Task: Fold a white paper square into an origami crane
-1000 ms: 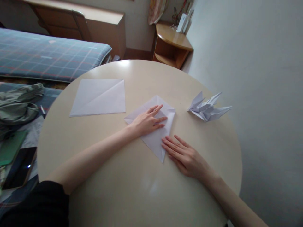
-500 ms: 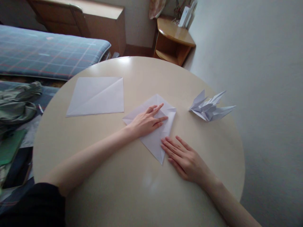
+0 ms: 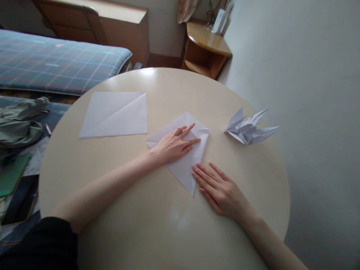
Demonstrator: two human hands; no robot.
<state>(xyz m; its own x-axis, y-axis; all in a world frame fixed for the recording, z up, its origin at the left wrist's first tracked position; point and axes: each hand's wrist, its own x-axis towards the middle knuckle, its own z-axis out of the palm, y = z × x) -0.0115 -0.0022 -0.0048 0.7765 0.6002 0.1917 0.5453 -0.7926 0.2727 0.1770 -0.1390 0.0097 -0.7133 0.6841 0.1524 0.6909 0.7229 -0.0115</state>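
A partly folded sheet of white paper point(image 3: 180, 172) lies on the round cream table point(image 3: 135, 225), one corner pointing toward me. Across its middle rests my left hand point(image 3: 176, 144), fingers spread and pressing on the paper; it hides part of the creases. My right hand point(image 3: 218, 189) lies flat at the paper's lower right edge, with its fingertips touching the folded edge. Neither hand grips anything. To the right stands a folded white paper crane or cranes point(image 3: 249, 129), apart from both hands.
Square white paper point(image 3: 118, 114) with a diagonal crease lies at the table's back left. Beyond the left edge are a plaid mattress point(image 3: 62, 63), crumpled grey-green cloth point(image 3: 22, 120) and a green folder point(image 3: 14, 174). A wall point(image 3: 317, 131) borders the right, a wooden corner shelf point(image 3: 209, 39) the back.
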